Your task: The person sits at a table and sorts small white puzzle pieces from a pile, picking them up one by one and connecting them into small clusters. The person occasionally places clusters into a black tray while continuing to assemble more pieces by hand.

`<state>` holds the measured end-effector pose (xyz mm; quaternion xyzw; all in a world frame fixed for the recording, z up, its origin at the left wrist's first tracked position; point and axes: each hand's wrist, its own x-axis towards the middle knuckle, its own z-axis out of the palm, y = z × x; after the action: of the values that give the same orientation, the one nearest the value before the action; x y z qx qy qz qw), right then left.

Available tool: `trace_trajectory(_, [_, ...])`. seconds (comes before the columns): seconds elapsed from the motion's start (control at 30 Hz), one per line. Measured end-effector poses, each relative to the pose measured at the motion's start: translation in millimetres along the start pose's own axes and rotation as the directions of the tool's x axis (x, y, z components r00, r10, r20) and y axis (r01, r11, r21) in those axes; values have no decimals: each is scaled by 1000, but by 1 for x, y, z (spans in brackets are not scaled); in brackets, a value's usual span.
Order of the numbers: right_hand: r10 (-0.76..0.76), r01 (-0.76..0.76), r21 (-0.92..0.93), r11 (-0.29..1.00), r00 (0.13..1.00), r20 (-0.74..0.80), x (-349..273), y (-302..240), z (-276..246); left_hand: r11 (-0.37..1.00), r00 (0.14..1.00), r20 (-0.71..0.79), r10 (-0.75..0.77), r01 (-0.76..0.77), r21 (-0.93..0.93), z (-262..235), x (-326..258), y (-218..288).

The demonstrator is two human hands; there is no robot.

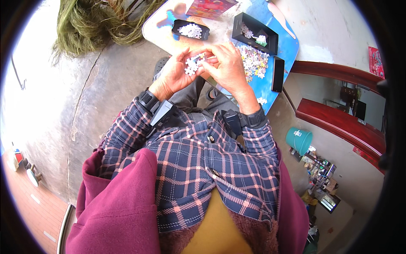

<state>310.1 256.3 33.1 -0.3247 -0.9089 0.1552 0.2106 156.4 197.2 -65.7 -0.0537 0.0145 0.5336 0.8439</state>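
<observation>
At the near edge of the table, the left hand cupped loosely under puzzle pieces, perhaps partly joined; a tray on the table held others. The right hand pinched the cluster, thumb against fingers. Right on the table, a heap suggested plenty left.

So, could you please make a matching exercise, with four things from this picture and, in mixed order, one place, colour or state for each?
Things
1. bucket
2. oblong tray
3. left hand
4. spread of loose pieces

Descriptions
A. on the table, beside the right hand
B. black, with white pieces inside
C. blue-green
D. palm up, cradling puzzle pieces

Pairs: 1-C; 2-B; 3-D; 4-A
</observation>
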Motion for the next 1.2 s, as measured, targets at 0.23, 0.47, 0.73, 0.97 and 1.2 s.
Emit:
trace_trajectory(0.23, [36,-31,61,998,996,-84,15,-10,-17,997,996,76,39,-34,-72,8,1,4])
trace_trajectory(0.47, [-246,111,-268,957,800,-547,102,2,-79,996,996,27,88,-88,-1,18,0,4])
trace_trajectory(0.73, [-183,65,-261,963,871,-457,97,16,-54,994,992,66,103,-100,-52,17,-2,4])
trace_trajectory(0.97, [11,-30,-133,991,990,-139,-4,-6,7,999,976,213,40,-35,-29,3,3,7])
trace_trajectory(1.2, [39,-74,-218,973,986,-161,-18,-2,10,999,999,42,11,-12,41,7,4,-3])
